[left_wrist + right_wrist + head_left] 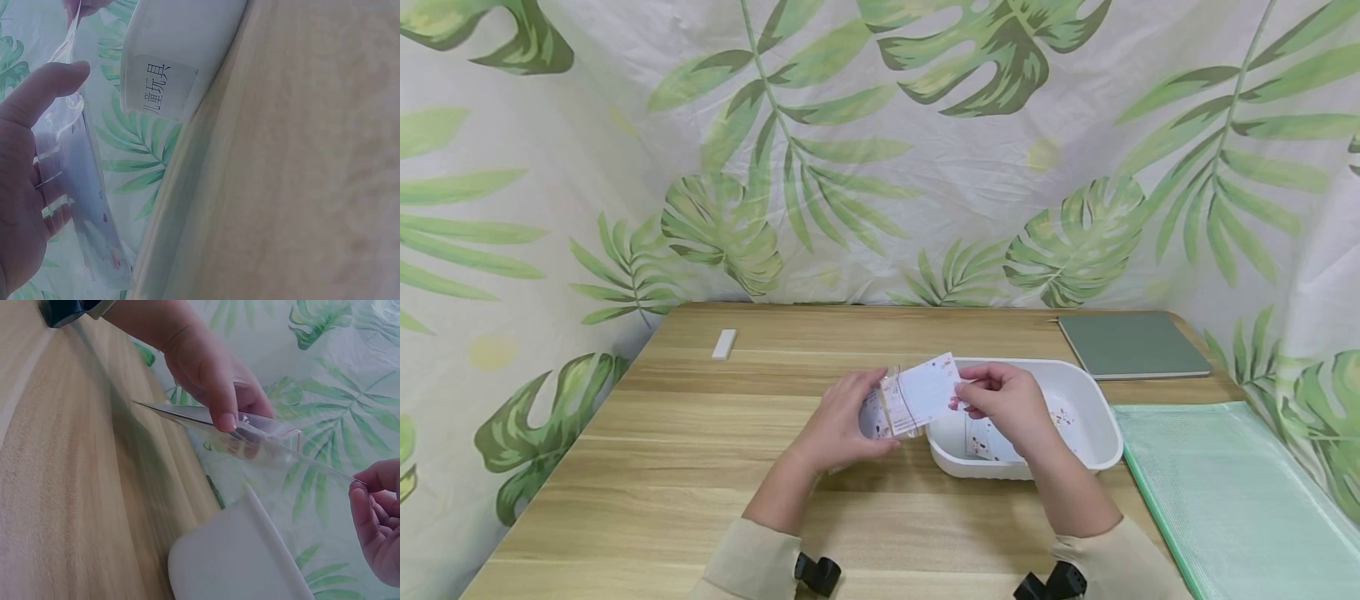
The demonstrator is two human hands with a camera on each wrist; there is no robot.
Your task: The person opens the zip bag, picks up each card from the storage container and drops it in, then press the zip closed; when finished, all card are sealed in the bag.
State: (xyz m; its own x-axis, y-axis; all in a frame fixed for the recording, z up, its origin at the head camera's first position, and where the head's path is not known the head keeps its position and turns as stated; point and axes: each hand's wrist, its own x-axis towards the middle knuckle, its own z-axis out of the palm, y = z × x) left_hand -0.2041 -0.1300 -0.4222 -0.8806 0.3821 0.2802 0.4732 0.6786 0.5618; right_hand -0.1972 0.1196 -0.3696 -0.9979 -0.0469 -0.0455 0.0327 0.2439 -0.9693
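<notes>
My left hand [842, 421] grips a clear plastic bag [269, 447] with the thumb on one side and fingers on the other. White cards with small reddish prints show through the bag [94, 187]. Out of its right end reaches a white card [928, 392], and my right hand [1009, 402] pinches that card's far corner between thumb and fingertips. Both hands are above the table, the right one over a white plastic bin [1101, 421]. Inside the bin lies another printed card [981, 437], partly hidden by the right hand and wrist.
A label [164, 84] with dark characters is on the bin's side. A small white block [724, 344] lies at the back left of the wooden table [700, 467]. Right of the bin are a grey-green notebook [1131, 343] and a pale green mesh folder [1240, 492].
</notes>
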